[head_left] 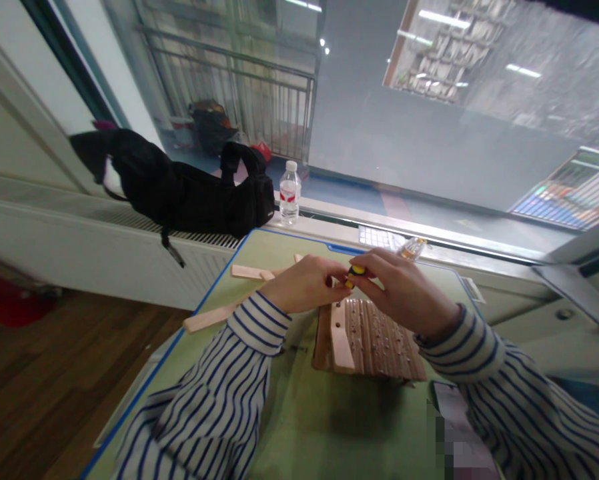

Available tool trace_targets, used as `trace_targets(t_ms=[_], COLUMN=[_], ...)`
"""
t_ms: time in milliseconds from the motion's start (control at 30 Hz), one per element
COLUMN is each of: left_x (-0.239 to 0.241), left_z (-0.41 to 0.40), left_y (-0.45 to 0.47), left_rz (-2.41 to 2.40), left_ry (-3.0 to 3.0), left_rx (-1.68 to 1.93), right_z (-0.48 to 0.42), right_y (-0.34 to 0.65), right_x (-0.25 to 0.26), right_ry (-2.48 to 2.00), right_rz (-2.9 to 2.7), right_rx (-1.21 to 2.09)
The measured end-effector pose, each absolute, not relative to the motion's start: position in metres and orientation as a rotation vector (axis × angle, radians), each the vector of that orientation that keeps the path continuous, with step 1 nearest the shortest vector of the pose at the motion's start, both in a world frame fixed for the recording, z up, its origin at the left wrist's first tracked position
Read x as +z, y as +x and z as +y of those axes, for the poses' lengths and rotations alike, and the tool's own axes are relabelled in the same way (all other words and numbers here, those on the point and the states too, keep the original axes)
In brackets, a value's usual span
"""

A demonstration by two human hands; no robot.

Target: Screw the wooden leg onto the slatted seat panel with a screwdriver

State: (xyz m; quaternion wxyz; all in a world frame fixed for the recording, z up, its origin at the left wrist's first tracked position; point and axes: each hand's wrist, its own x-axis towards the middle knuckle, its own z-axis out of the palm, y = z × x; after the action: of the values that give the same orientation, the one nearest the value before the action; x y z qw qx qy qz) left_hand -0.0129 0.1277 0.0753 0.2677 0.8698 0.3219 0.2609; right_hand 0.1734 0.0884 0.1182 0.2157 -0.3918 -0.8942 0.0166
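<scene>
Above the far side of a brown corrugated cardboard block (379,340), my two hands meet at a small yellow-and-black screwdriver (357,270). My right hand (399,290) pinches its handle between thumb and fingers. The thumb and fingertips of my left hand (304,283) close at the lower yellow end; its tip and anything held there are hidden. Directly below lies a light wooden piece (340,343) with dark holes, on the block's left part. Small shiny studs dot the rest of the block. More wooden strips (212,318) lie left of my left hand, partly covered by it.
The green table (299,440) has a blue edge. A dark flat device (462,427) lies by my right forearm. Along the sill are a black bag (194,197), a water bottle (290,193), a white gridded sheet (379,237) and a clear packet (412,249), with window glass behind.
</scene>
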Motion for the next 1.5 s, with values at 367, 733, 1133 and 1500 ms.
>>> trace_targets(t_ms=[367,733,1133,1500], left_x=[0.068,0.077,0.074,0.067], left_z=[0.129,0.125,0.13,0.125], left_y=[-0.012,-0.008,-0.009,-0.012], left_rz=[0.931,0.925,0.963,0.942], left_ry=[2.405,2.416,2.374,2.412], left_rx=[0.672,0.644,0.71,0.652], right_z=[0.092,0.09,0.092,0.093], right_y=[0.173,0.172,0.172,0.171], right_x=[0.118,0.116,0.116,0.133], right_ry=[-1.145,-1.132,-1.211,-1.171], right_rz=[-2.507,-2.473,-2.467,-2.675], right_rx=[0.077,-0.031,-0.024,0.095])
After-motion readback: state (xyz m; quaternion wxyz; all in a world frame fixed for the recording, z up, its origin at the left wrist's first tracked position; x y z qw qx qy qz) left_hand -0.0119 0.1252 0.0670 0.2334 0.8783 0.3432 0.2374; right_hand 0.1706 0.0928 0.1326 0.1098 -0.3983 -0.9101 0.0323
